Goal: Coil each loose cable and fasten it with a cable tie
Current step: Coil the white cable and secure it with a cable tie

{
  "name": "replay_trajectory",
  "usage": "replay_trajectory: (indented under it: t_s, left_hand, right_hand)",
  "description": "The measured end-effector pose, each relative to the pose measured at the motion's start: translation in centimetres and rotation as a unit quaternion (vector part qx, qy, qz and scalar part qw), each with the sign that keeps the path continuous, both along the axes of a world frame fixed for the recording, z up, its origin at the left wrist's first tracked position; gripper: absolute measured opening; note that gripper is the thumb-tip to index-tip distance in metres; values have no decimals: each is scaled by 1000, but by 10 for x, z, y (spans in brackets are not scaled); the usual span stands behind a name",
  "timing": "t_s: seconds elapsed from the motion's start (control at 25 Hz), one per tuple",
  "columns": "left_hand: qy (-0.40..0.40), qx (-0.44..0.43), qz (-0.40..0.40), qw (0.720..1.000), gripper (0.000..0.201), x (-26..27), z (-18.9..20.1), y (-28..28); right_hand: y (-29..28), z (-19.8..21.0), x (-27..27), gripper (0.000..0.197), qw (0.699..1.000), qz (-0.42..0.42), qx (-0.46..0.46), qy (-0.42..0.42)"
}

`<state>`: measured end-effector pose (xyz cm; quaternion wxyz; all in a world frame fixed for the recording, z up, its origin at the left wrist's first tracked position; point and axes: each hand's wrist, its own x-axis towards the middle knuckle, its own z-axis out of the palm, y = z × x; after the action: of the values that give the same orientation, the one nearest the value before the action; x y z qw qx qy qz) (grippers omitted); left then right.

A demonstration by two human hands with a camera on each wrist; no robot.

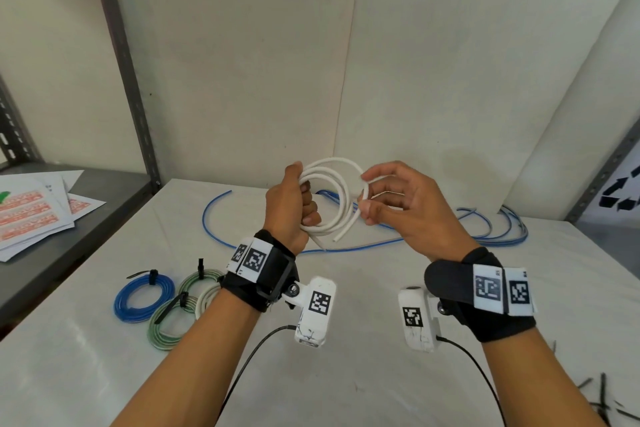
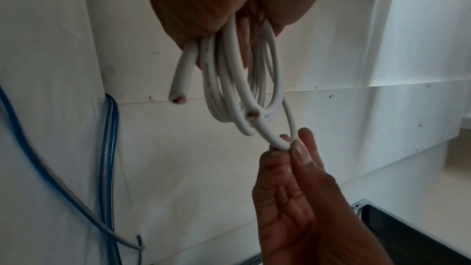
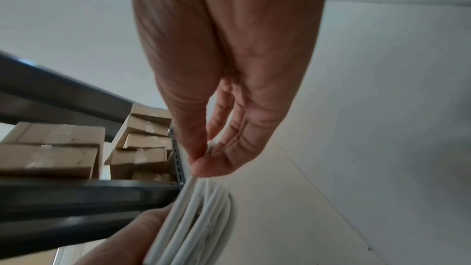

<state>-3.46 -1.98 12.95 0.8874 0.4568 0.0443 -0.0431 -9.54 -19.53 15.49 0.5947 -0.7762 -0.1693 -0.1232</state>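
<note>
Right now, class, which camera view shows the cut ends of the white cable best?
The left wrist view: both cut ends face the camera. The head view shows one end small; the right wrist view shows only blurred loops.

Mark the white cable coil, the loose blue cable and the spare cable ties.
white cable coil (image 1: 337, 163): head view, top arc of loops.
loose blue cable (image 1: 207, 211): head view, left bend on the table.
spare cable ties (image 1: 602, 392): head view, black strips at table's right edge.

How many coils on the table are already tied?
4: a blue coil at the left, two green coils beside it, and a white coil partly hidden behind the left wrist. More may be hidden.
</note>
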Motion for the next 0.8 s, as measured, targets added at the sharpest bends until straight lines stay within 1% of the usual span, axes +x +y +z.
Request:
replay_trajectory:
  t_s: [0.08, 0.24, 0.4, 0.52, 0.6, 0.68, 0.8]
  left_hand:
    - [-15, 15, 7, 1000, 44, -2, 3, -2]
    - [-19, 7, 9, 1000, 43, -5, 5, -3]
    - [-31, 28, 4, 999, 42, -7, 4, -6]
    - [-38, 52, -24, 998, 43, -8, 4, -8]
    - [-42, 70, -28, 996, 45, -8, 2, -9]
    - [-43, 84, -17, 995, 45, -7, -2, -10]
    - [-30, 77, -9, 997, 46, -6, -9, -13]
  right_hand:
    - [-2, -3, 3, 37, 998, -42, 38, -7]
    - [-4, -11, 10, 22, 992, -104, 56, -53]
    - [1, -11, 9, 17, 982, -153, 79, -81]
    - [6, -8, 9, 15, 971, -187, 101, -110]
    - [9, -9, 9, 14, 967, -199, 104, -122]
    - [12, -11, 8, 11, 970, -197, 76, -119]
    - [12, -11, 9, 9, 980, -168, 58, -92]
